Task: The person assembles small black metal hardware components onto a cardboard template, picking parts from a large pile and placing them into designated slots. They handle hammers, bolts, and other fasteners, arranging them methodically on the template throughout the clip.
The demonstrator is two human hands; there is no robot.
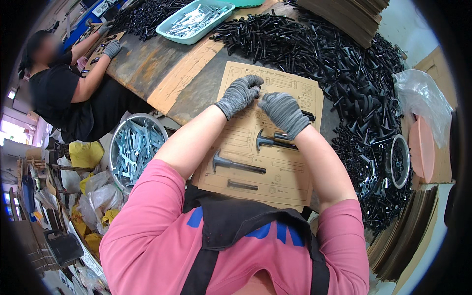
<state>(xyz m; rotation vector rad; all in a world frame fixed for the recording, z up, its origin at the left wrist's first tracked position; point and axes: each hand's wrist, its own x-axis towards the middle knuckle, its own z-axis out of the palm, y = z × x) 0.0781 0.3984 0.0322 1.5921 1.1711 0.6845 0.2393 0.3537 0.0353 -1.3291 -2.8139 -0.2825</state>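
Both of my hands wear grey knit gloves and meet over the upper part of a brown cardboard sheet (290, 189) printed with hardware outlines. My left hand (239, 96) has its fingers curled in, close to the right fingertips. My right hand (285, 115) is also curled, its fingertips pressed together. Whatever either hand pinches is too small or hidden to make out. Below them on the sheet lie two black pieces with curved heads and straight shanks, an upper one (265, 141) and a lower one (238, 165). A short dark rod (242, 185) rests near the bottom; another dark rod (309, 115) shows beside my right hand.
Black bolts (275, 42) heap behind the sheet, with black curved parts (361, 105) to the right. A pale green tray (169, 35) holds silvery parts. A metal bowl of wrenches (135, 147) stands left. Cardboard stacks (344, 17) rise behind. A gloved co-worker (64, 88) works at far left.
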